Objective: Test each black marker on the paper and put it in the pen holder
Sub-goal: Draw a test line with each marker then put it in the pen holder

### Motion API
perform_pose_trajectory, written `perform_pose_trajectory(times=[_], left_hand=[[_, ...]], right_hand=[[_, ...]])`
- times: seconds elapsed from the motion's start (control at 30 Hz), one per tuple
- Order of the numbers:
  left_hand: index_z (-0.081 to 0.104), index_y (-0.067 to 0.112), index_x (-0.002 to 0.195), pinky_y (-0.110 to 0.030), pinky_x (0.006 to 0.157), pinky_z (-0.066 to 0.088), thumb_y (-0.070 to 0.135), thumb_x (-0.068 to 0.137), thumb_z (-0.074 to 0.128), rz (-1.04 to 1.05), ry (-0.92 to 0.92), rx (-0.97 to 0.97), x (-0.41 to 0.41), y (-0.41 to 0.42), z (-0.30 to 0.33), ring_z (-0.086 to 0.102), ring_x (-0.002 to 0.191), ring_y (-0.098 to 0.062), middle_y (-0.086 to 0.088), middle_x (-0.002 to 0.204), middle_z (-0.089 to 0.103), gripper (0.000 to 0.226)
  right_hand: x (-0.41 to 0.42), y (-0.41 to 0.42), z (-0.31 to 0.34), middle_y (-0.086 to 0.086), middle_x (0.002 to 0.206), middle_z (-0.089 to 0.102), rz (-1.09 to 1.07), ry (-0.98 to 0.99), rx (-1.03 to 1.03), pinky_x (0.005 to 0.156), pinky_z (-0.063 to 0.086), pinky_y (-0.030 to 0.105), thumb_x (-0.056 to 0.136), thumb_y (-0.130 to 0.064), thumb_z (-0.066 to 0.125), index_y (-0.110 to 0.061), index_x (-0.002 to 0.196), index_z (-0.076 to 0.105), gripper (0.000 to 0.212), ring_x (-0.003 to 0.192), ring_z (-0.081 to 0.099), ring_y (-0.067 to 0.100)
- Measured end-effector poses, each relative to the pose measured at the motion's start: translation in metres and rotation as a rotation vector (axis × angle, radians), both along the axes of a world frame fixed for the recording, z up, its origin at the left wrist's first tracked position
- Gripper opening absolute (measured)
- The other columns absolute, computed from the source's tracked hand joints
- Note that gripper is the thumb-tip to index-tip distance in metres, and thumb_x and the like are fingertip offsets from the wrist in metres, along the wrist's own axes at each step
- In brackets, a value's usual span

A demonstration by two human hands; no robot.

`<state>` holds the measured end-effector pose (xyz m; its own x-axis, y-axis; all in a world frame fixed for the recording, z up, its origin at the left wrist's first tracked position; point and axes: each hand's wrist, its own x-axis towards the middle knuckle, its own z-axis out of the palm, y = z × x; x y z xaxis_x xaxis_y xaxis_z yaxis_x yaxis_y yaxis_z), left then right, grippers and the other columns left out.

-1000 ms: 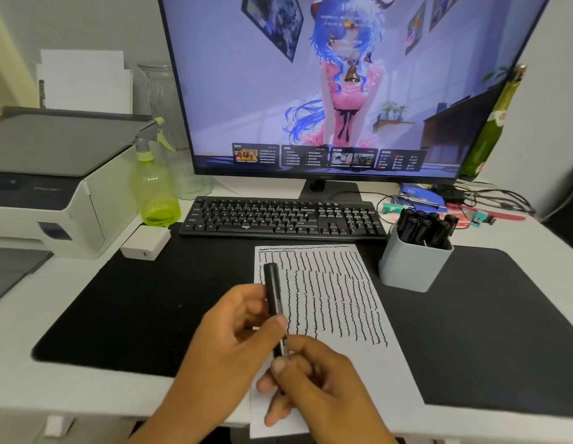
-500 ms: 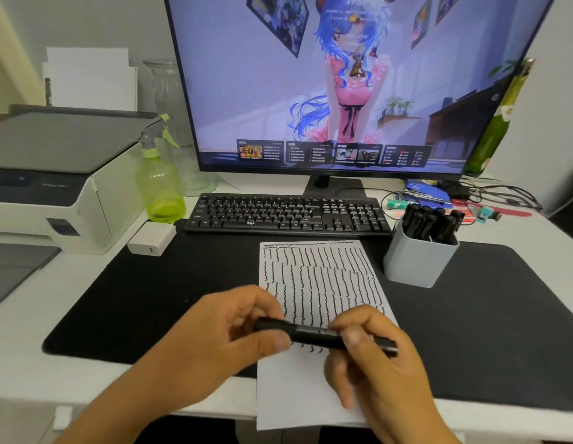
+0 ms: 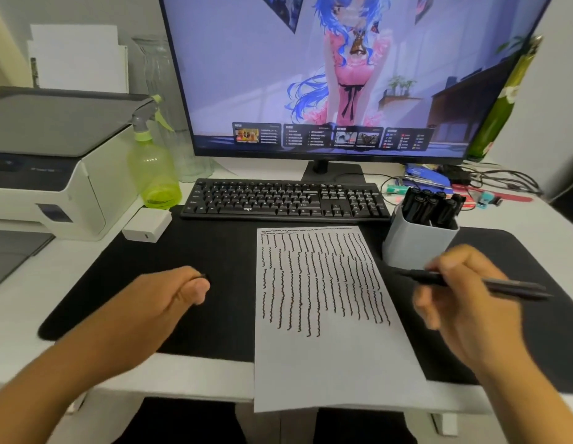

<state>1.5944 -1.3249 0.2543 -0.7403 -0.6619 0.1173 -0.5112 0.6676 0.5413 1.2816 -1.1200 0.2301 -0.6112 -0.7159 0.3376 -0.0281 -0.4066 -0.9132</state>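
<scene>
A white paper (image 3: 336, 363) covered in wavy black test lines lies on the black desk mat, its near end hanging over the desk edge. To the paper's right, my right hand (image 3: 464, 302) holds an uncapped black marker (image 3: 509, 285), lying roughly level with its tip pointing left. Left of the paper, my left hand (image 3: 169, 296) is closed over the mat with a small black piece, likely the marker's cap (image 3: 202, 277), pinched at its fingertips. A light grey pen holder (image 3: 416, 243) stands behind my right hand with several black markers (image 3: 429, 206) in it.
A black keyboard (image 3: 285, 200) and a monitor (image 3: 336, 75) sit behind the paper. A green spray bottle (image 3: 153, 168), a white charger block (image 3: 147, 224) and a printer (image 3: 45, 161) are at the left. Cables and small items (image 3: 464, 184) lie at the back right.
My hands have pulled apart: the right one carried the marker off to the right of the paper, while the left moved left with the cap. The marker is now uncapped.
</scene>
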Motion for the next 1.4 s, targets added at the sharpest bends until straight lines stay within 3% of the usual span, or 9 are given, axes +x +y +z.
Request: perform_pose_trajectory(times=[0.07,0.13,0.23,0.33,0.47,0.67,0.87,1.07,1.4], left_hand=[[0.056,0.034,0.086,-0.020,0.063,0.048,0.064,0.081,0.026,-0.008,-0.082,-0.027,-0.014,-0.011,-0.002,0.061,0.065,-0.004,0.007,0.073,0.062,0.043],[0.056,0.034,0.102,-0.016,0.071,0.046,0.058,0.087,0.034,0.026,-0.162,-0.059,-0.033,-0.014,-0.017,0.060,0.076,0.001,0.014,0.086,0.061,0.037],[0.054,0.028,0.121,-0.017,0.082,0.042,0.063,0.085,0.033,0.003,-0.167,-0.229,-0.051,-0.013,-0.038,0.054,0.093,0.000,0.013,0.104,0.058,0.055],[0.059,0.025,0.114,-0.012,0.074,0.037,0.069,0.080,0.023,-0.006,-0.071,-0.231,-0.057,-0.011,-0.053,0.050,0.086,0.002,0.015,0.096,0.053,0.066],[0.063,0.023,0.111,-0.008,0.075,0.035,0.069,0.089,0.023,-0.052,0.009,-0.259,-0.058,-0.012,-0.065,0.049,0.090,0.003,0.017,0.099,0.053,0.065],[0.066,0.025,0.109,-0.013,0.075,0.037,0.067,0.089,0.027,-0.117,-0.046,-0.316,-0.055,-0.013,-0.069,0.049,0.090,0.002,0.015,0.100,0.055,0.061],[0.067,0.024,0.107,-0.011,0.074,0.035,0.065,0.089,0.031,-0.121,-0.039,-0.335,-0.055,-0.012,-0.068,0.050,0.090,0.000,0.013,0.100,0.057,0.057],[0.068,0.023,0.107,-0.014,0.075,0.036,0.067,0.088,0.030,-0.105,-0.041,-0.338,-0.057,-0.012,-0.069,0.050,0.088,-0.001,0.011,0.100,0.059,0.061],[0.067,0.024,0.106,-0.022,0.077,0.044,0.071,0.087,0.023,-0.097,-0.024,-0.349,-0.056,-0.011,-0.070,0.051,0.088,-0.002,0.011,0.099,0.059,0.068]], right_hand=[[0.007,-0.014,0.003,0.015,0.061,0.067,0.000,0.090,0.162,0.043,0.049,0.024,0.086,-0.028,0.061,-0.016,0.080,0.067,0.014,0.041,0.057,0.025],[0.022,-0.025,-0.003,0.014,0.070,0.071,0.035,0.178,0.293,0.044,0.052,0.028,0.084,-0.034,0.065,-0.020,0.087,0.070,0.015,0.052,0.064,0.027],[0.036,-0.037,-0.014,0.006,0.067,0.069,0.040,0.276,0.421,0.045,0.050,0.026,0.088,-0.032,0.065,-0.022,0.083,0.070,0.013,0.051,0.061,0.019],[0.046,-0.044,-0.030,-0.001,0.061,0.067,-0.045,0.275,0.507,0.048,0.043,0.020,0.092,-0.018,0.062,-0.023,0.071,0.068,0.023,0.050,0.055,0.007],[0.056,-0.042,-0.039,-0.006,0.057,0.065,-0.083,0.278,0.515,0.046,0.040,0.011,0.089,-0.009,0.063,-0.025,0.063,0.061,0.031,0.047,0.053,0.001],[0.055,-0.042,-0.040,0.001,0.055,0.063,-0.101,0.252,0.523,0.048,0.043,0.027,0.088,-0.010,0.063,-0.023,0.062,0.061,0.029,0.050,0.054,0.018],[0.056,-0.043,-0.040,0.008,0.055,0.061,-0.087,0.247,0.547,0.046,0.041,0.031,0.087,-0.015,0.062,-0.019,0.063,0.061,0.024,0.049,0.050,0.018],[0.056,-0.042,-0.041,-0.005,0.049,0.056,-0.058,0.276,0.574,0.043,0.036,0.025,0.089,-0.010,0.061,-0.029,0.056,0.060,0.038,0.045,0.044,0.012],[0.057,-0.038,-0.040,-0.011,0.047,0.056,0.015,0.311,0.542,0.042,0.035,0.015,0.092,-0.002,0.059,-0.031,0.053,0.059,0.048,0.042,0.044,0.001]])
